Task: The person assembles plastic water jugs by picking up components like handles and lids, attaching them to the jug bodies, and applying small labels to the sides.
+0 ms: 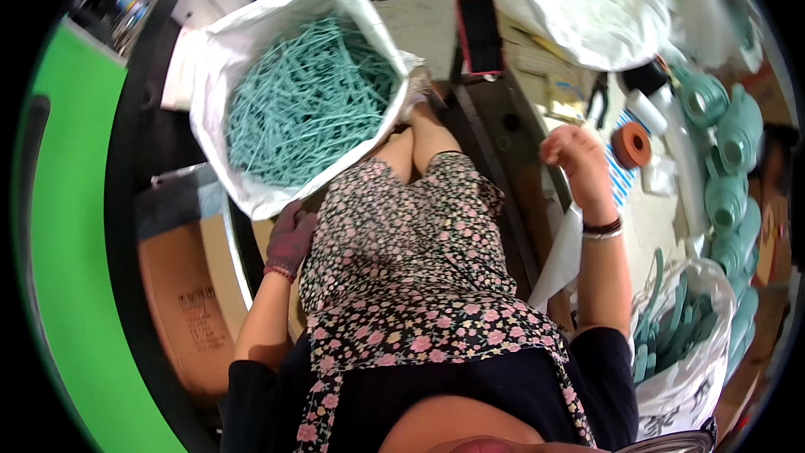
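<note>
My left hand (291,239), in a dark reddish glove, rests beside my lap at the near edge of a white sack (220,88). Its fingers look loosely apart, with nothing seen in them. Thin teal plastic sticks (314,101) fill the sack in a tangled heap. Bare and raised, my right hand (580,164) is above the left edge of the work table (662,222), its fingers curled in. Nothing shows between those fingers. Close to it on the table are a reddish-brown tape roll (631,145) and dark-handled pliers (598,99).
A phone in a red case (480,36) stands at the table's far left. Beyond are a sack of whitish pieces (587,0) and, rightward, several teal rounded parts (736,151). A bag of teal strips (683,327) is at my right, a cardboard box (189,302) at my left.
</note>
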The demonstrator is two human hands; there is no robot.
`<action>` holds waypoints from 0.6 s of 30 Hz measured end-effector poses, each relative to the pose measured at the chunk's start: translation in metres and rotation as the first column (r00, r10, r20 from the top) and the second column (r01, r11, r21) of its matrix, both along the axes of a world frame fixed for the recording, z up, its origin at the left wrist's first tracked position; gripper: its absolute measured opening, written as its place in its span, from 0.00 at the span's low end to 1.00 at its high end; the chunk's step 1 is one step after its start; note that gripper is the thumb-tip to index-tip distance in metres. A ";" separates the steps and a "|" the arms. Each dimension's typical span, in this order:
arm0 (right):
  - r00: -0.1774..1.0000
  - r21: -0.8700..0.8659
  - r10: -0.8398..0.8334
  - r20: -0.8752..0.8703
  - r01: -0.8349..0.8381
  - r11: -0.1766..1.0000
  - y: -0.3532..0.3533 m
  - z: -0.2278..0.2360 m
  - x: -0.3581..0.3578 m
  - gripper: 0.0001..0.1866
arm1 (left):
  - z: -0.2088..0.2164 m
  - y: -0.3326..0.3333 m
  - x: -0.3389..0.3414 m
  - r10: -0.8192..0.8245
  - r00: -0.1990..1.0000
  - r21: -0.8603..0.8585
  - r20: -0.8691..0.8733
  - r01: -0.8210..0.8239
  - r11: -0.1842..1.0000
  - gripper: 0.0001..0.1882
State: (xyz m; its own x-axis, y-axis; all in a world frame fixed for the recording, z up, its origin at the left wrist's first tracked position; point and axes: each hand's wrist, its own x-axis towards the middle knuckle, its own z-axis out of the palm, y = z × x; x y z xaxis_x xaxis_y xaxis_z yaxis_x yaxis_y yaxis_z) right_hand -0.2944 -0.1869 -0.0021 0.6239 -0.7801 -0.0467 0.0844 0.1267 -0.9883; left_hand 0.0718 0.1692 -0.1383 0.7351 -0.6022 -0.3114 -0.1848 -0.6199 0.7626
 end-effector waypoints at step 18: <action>0.644 -0.645 -0.268 -0.716 -0.464 0.608 0.114 -0.157 0.067 0.22 | -0.087 0.109 -0.020 -0.111 0.994 0.429 -0.014 0.106 0.897 0.18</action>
